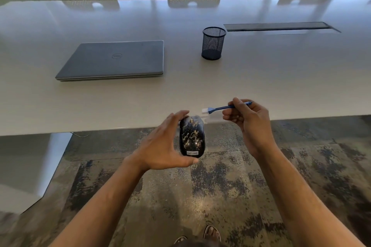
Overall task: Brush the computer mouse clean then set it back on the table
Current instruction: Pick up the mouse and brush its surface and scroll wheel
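bare table (261, 78) ahead, laptop (114, 60) left, mesh cup (213, 43) beyond

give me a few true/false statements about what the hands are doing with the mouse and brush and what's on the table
1. The left hand holds the mouse off the table, at its near edge. True.
2. The brush bristles are pressed on the mouse. False: the white bristles are just beyond its front end, not touching it.
3. The right hand grips the blue brush handle. True.
4. The laptop on the table is open. False: its lid is closed.
5. The mesh cup lies tipped over. False: it stands upright, to the right of the laptop.
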Action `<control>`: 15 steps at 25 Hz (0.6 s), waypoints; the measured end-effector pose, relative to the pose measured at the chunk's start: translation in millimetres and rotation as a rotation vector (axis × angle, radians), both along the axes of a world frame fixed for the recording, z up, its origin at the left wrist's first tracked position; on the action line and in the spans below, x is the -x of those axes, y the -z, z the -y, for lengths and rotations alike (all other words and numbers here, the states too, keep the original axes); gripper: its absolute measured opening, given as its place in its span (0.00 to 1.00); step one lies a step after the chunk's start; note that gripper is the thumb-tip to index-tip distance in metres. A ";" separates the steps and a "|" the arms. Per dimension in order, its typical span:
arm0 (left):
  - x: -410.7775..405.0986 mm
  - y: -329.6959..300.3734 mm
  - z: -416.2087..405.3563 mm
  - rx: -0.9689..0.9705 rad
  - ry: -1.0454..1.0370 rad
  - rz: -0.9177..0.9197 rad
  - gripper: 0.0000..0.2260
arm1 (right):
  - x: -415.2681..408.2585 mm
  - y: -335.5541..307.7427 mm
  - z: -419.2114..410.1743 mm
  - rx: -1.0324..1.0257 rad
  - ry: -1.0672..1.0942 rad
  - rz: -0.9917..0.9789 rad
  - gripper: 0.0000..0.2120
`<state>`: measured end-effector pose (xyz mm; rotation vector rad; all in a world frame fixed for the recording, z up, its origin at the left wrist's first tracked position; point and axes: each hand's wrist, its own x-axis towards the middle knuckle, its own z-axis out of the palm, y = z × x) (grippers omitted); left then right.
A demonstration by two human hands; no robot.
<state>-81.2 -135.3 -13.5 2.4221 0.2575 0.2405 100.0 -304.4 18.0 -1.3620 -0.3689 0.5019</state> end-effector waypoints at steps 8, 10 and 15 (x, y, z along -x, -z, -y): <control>21.8 14.3 9.5 0.019 -0.052 -0.035 0.52 | 32.8 13.5 -2.4 0.070 -0.048 0.005 0.09; 25.4 16.5 14.3 0.024 -0.047 -0.019 0.52 | 36.5 18.8 1.1 0.098 -0.064 -0.001 0.09; 28.1 19.3 28.2 0.008 -0.058 -0.045 0.52 | 25.5 19.6 15.2 0.178 -0.021 0.026 0.09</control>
